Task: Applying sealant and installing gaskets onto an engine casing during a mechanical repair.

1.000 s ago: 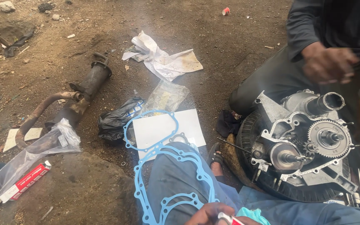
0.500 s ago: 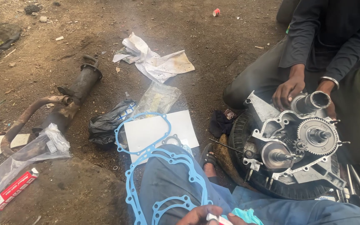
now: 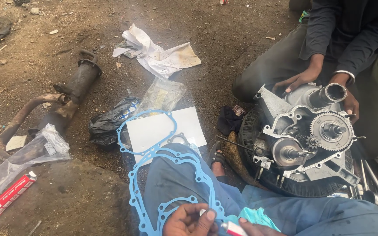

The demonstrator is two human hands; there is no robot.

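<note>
The gasket (image 3: 171,183) is a thin, pale blue outline with bolt-hole lugs along its edge, two loops joined into one flat piece. Its upper loop lies on the white card (image 3: 165,131); its lower loop drapes over the person's knee.

Far left of the gasket, a clear bag (image 3: 27,157) lies on the dirt ground (image 3: 224,39) over the end of a rusty exhaust pipe (image 3: 53,109), with a red-and-white box (image 3: 7,196) showing inside it. Just left of the gasket's upper loop sits a crumpled black bag (image 3: 108,124); what it holds cannot be told.

At the gasket's lower end the left hand (image 3: 191,220) touches it, fingers curled round a small white tube (image 3: 230,227) with a red band. The right hand (image 3: 252,229) shows only at the frame's bottom edge, against the tube; its grip cannot be told.

Well to the right of the gasket stands an open engine case (image 3: 302,140) with a toothed gear (image 3: 331,130), steadied by another person's two hands (image 3: 298,81).
</note>
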